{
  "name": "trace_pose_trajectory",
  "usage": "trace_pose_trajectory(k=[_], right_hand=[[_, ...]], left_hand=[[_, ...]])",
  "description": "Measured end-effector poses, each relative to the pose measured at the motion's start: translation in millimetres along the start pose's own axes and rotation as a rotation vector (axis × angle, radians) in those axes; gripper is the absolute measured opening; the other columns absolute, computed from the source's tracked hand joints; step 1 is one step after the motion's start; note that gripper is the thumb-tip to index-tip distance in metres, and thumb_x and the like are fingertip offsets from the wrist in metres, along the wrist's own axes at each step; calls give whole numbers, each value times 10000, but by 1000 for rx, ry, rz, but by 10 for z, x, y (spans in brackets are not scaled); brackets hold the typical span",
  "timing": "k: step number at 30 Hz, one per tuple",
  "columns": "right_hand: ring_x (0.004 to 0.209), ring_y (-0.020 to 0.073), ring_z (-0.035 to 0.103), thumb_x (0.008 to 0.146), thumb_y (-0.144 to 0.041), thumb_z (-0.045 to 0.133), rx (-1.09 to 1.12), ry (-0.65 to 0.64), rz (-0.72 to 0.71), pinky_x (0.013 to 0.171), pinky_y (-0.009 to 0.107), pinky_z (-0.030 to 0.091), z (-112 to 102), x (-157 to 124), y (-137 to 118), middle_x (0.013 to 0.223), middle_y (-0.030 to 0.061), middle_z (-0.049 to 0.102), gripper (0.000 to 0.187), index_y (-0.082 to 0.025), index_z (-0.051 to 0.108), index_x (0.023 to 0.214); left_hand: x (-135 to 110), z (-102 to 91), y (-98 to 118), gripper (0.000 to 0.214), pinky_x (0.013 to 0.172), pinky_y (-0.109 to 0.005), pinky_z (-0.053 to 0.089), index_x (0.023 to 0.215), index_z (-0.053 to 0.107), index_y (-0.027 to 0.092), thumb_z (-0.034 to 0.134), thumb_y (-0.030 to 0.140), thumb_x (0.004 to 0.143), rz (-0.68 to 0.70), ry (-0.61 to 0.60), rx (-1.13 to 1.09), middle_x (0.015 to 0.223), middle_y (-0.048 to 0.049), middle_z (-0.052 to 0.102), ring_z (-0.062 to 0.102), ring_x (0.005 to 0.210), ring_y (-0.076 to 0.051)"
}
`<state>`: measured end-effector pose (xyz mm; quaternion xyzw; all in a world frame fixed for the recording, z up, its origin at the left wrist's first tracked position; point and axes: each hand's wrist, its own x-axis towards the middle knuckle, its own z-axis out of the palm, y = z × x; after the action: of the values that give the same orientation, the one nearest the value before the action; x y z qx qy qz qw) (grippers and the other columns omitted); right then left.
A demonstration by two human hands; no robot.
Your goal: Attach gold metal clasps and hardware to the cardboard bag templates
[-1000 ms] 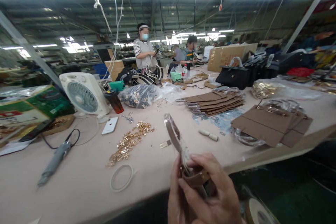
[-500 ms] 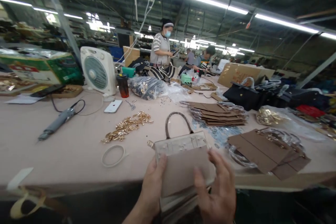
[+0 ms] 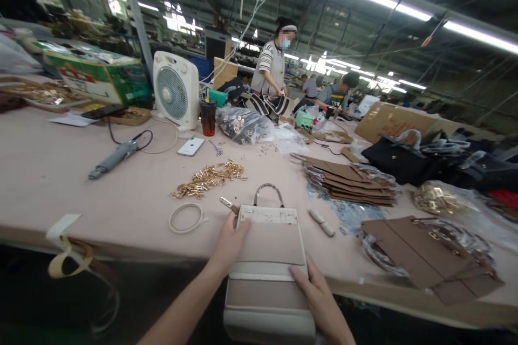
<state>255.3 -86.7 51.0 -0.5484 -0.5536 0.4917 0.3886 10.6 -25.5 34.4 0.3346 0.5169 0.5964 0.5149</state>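
A taupe and off-white handbag is held at the table's front edge, its lower part hanging toward me. Its dark handle arches over the far end. My left hand grips the left side, thumb on top. A strap with a gold metal end sticks out beside that hand. Round the right edge my right hand is closed, thumb on the bag's face and fingers hidden behind it. To the right of the bag lies a small light-coloured roll. A coil of pale tape rests to the left.
Gold metal fittings are heaped beyond the bag. Further left are a grey electric screwdriver, a phone and a white fan. Brown bag panels and brown bags lie right. A co-worker stands across the table.
The bag now shows more of its length, and my right hand has moved from its upper face to grip its right edge. The light roll has come into sight. The view has shifted left.
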Motion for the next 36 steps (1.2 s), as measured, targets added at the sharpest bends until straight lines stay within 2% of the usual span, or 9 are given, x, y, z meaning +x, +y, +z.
trace_pose_trajectory(k=[6, 8, 13, 17, 24, 28, 30, 33, 36], right_hand=[[1558, 284, 337, 905, -493, 701, -61, 85, -121, 1288, 509, 241, 87, 200, 163, 1690, 71, 350, 863, -292, 297, 1641], [1584, 295, 271, 900, -520, 702, -63, 87, -158, 1298, 532, 200, 79, 295, 136, 1711, 51, 300, 871, -302, 299, 1641], [1567, 297, 318, 978, -634, 522, 112, 120, -133, 1265, 495, 315, 112, 582, 3, 1658, 49, 411, 723, -272, 424, 1596], [1571, 256, 314, 950, -594, 607, 133, 180, -205, 1275, 474, 290, 218, 769, -66, 1676, 44, 380, 781, -303, 343, 1625], [1109, 269, 702, 873, -507, 715, -17, 253, -240, 998, 439, 568, 266, 1091, 78, 1287, 137, 722, 674, -178, 595, 1448], [1205, 299, 665, 874, -516, 693, -178, 296, -270, 1049, 476, 534, 258, 1184, 296, 1321, 137, 712, 518, -193, 730, 1277], [1278, 311, 629, 892, -513, 672, -225, 320, -290, 1109, 500, 490, 270, 1186, 385, 1359, 140, 697, 470, -202, 753, 1235], [1273, 315, 627, 929, -492, 633, -303, 338, -311, 1153, 535, 440, 295, 1173, 464, 1336, 151, 705, 452, -194, 749, 1248], [1251, 322, 623, 970, -476, 577, -398, 346, -331, 1139, 544, 445, 307, 1167, 493, 1309, 168, 706, 443, -182, 749, 1253]], left_hand=[[144, -59, -128, 653, 1194, -448, 383, 1404, 559, 202, 803, 303, 807, 144, 90, 73, 1390, -140, 670, 609, 1326, -290], [136, -59, -120, 649, 1201, -427, 377, 1413, 563, 216, 799, 296, 814, 173, 51, 65, 1414, -129, 658, 594, 1348, -282], [103, -79, -134, 645, 1204, -403, 375, 1444, 547, 217, 773, 324, 850, 212, -19, 59, 1466, -125, 620, 560, 1392, -272], [130, -121, -138, 625, 1194, -412, 384, 1471, 505, 214, 719, 345, 898, 229, -8, 95, 1450, -128, 631, 575, 1373, -263], [175, -147, -145, 672, 1139, -447, 439, 1415, 558, 222, 789, 301, 789, 180, 54, 172, 1330, -126, 707, 637, 1287, -306], [160, -150, -157, 859, 1204, -557, 349, 1532, 430, 206, 805, 277, 763, 358, 160, 550, 1550, -170, 523, 486, 1428, -366], [145, -138, -129, 759, 1227, -608, 287, 1496, 492, 218, 786, 258, 796, 534, 201, 803, 1634, -158, 411, 383, 1478, -398], [148, -70, -97, 484, 1190, -560, 370, 1376, 614, 229, 663, 178, 897, 711, 7, 988, 1523, -122, 538, 452, 1390, -349], [199, 49, -129, 401, 1120, -507, 449, 1314, 653, 217, 688, 238, 915, 734, -189, 1003, 1346, -105, 652, 520, 1274, -317]])
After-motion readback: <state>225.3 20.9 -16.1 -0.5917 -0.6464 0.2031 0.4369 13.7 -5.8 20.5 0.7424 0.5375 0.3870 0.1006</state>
